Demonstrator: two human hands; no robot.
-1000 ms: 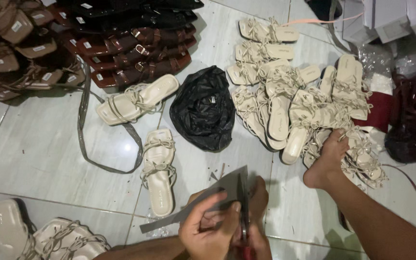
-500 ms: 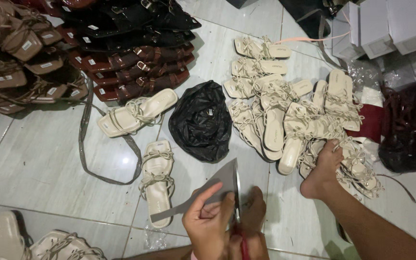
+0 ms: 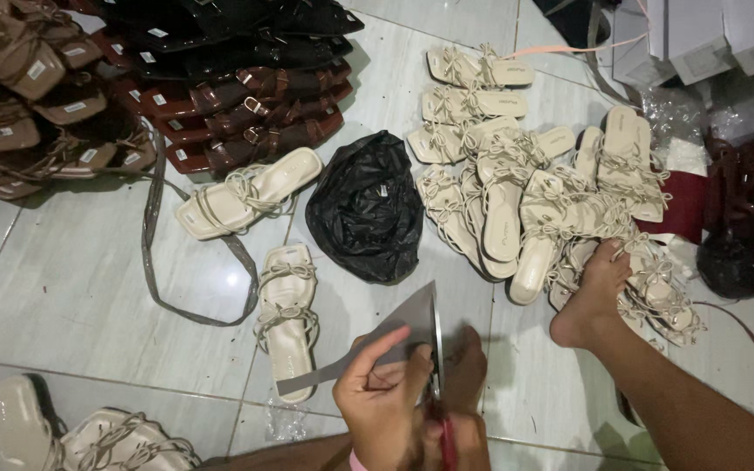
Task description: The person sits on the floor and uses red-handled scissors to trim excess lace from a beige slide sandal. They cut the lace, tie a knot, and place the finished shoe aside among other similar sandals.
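Scissors [image 3: 437,366] in our right hand [image 3: 455,410] bite the grey sheet [image 3: 368,353] at its near edge, while our left hand [image 3: 381,397] pinches it just beside them, its long axis slanting up-right above the floor [image 3: 71,288].

the right hand [image 3: 451,410] is mostly hidden behind the left hand [image 3: 381,406] and scissors [image 3: 438,384]. the bottom edge cuts both wrists.
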